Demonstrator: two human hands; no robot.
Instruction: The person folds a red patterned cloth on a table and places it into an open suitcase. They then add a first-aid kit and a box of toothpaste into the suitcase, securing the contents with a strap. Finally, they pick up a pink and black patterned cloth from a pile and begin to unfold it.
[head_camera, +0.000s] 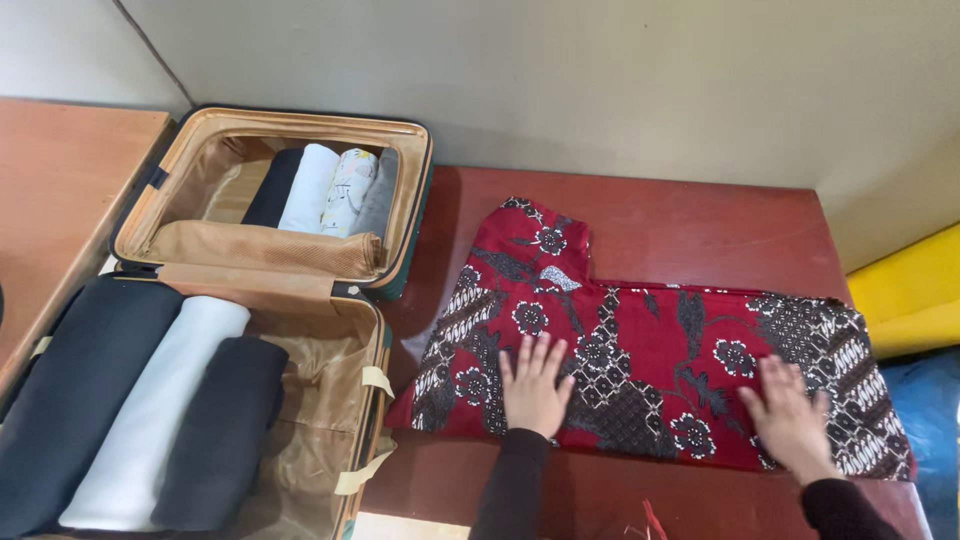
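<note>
Both hands (660, 395) flat — red batik shirt (650, 360).

Under the fingers (535, 362) it's a deep red batik cloth (650, 370) with black and white flowers and dotted brown-black patches. Counter (700, 235) is reddish-brown wood. Way left of the fingers, the tan-lined suitcase (300, 300) has black and white rolls.

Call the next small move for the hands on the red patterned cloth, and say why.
Probably fold the sticking-out top flap down. Both the left hand and right hand lie flat, fingers spread, on the red patterned cloth, which lies on the table as a long band with one flap up. The open suitcase holds narrow rolls.
</note>
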